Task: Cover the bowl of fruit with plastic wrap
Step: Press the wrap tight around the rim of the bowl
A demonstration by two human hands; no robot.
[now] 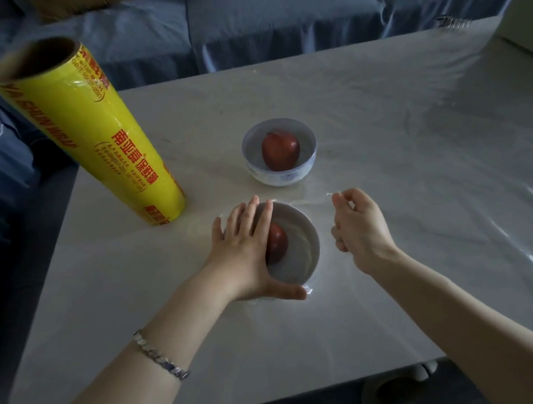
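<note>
A silver bracelet (160,355) is worn on the nearest forearm. The left hand (246,249) is laid flat on the near bowl (304,249), fingers straight and spread over its left half, with the thumb set along the closest rim. Inside, a red apple (276,243) is seen beneath plastic wrap (309,290), which is bunched at the thumb tip. Just right of the bowl, the right hand (357,228) is curled, and the film's edge appears to be pinched at its fingertips. Farther back, a second bowl (279,153) – white, blue-patterned – is filled by another apple (281,150). To the left, a yellow roll (85,131) is stood upright on the pale table (377,103); "保鲜膜" and "WRAP" can be read in red. A blue sofa (249,17) is seen beyond.
</note>
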